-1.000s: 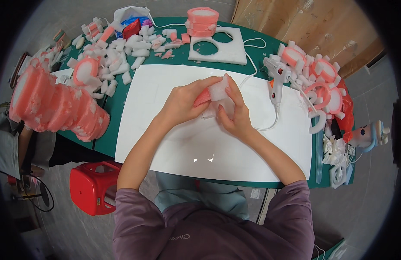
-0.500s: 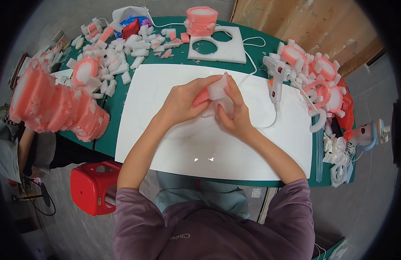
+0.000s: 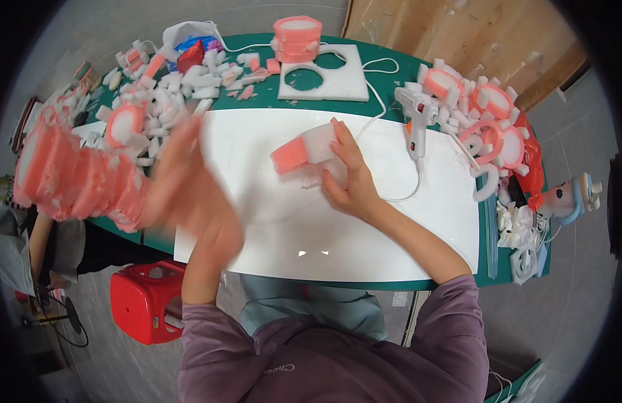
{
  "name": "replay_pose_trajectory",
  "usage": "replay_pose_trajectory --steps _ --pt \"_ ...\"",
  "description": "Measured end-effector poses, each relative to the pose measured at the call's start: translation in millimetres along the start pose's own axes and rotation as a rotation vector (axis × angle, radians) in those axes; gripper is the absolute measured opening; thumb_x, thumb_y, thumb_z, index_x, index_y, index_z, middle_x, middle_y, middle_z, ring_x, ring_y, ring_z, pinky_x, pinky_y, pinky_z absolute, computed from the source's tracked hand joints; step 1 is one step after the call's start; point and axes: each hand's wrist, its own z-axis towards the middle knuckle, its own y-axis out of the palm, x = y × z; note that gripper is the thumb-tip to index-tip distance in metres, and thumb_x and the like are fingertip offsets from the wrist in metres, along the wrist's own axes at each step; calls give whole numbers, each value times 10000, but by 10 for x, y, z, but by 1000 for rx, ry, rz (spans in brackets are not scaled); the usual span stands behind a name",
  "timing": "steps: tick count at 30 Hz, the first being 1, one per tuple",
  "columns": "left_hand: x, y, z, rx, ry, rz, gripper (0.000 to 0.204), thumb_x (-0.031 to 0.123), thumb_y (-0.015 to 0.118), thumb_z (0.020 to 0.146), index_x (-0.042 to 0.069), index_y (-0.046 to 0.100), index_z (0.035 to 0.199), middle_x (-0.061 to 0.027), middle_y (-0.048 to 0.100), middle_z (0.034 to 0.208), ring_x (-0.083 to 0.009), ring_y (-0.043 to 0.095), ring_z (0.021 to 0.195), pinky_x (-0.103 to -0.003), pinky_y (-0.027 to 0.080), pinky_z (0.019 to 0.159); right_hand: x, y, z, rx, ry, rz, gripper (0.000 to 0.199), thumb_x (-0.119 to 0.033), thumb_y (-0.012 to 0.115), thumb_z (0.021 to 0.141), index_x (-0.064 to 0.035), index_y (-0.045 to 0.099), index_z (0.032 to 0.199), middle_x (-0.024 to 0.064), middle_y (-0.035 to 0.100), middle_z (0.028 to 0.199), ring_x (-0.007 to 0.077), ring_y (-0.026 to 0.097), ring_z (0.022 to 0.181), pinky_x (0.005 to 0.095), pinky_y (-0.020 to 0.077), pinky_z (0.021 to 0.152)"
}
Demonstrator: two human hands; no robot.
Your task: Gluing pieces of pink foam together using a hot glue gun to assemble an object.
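Observation:
My right hand [image 3: 353, 176] grips a white foam piece [image 3: 317, 143] over the middle of the white board. A pink foam block [image 3: 289, 156] juts from its left side. Under the right fingers shows a translucent, pale part, its shape hard to make out. My left hand [image 3: 193, 191] is lifted away to the left, near the stack of pink foam rings [image 3: 89, 176]. Motion smears its fingers, so I cannot tell whether they are open or closed. To the right of the held foam, a white hot glue gun [image 3: 417, 124] lies with its cord trailing.
The white board [image 3: 338, 248] covers the green table's [image 3: 254, 43] front. Loose foam scraps [image 3: 183, 87] heap at the far left. A white foam sheet with round holes [image 3: 354, 84] lies at the back. Pink-and-white foam assemblies [image 3: 492, 101] crowd the right. A red stool [image 3: 133, 305] stands below left.
My left hand has let go of the foam and swung left, leaving the pink block exposed. The right hand still holds the foam. The whole view has shifted slightly.

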Motion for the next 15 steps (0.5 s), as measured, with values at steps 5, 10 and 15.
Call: replay_pose_trajectory --steps 5,10,15 --pt "1157 215 529 333 678 -404 574 537 303 910 68 495 1179 -117 508 1226 -255 470 1136 -485 361 971 -21 60 53 -12 -15 20 653 91 542 704 -137 348 1284 223 281 1395 430 283 1280 451 300 1028" --pt "1401 50 523 -164 910 -256 457 175 319 966 78 226 1403 -97 134 1490 -213 60 1381 -377 51 1126 -10 27 31 -15 -11 7 670 91 542 700 -143 336 1294 223 290 1387 435 284 1275 461 313 1020" --pt "1456 26 490 -148 950 -278 440 157 277 970 33 230 1389 -79 139 1489 -201 92 1376 -323 38 1128 -12 37 18 -17 -23 10 665 91 541 702 -150 345 1291 220 284 1393 436 288 1272 463 322 1014"
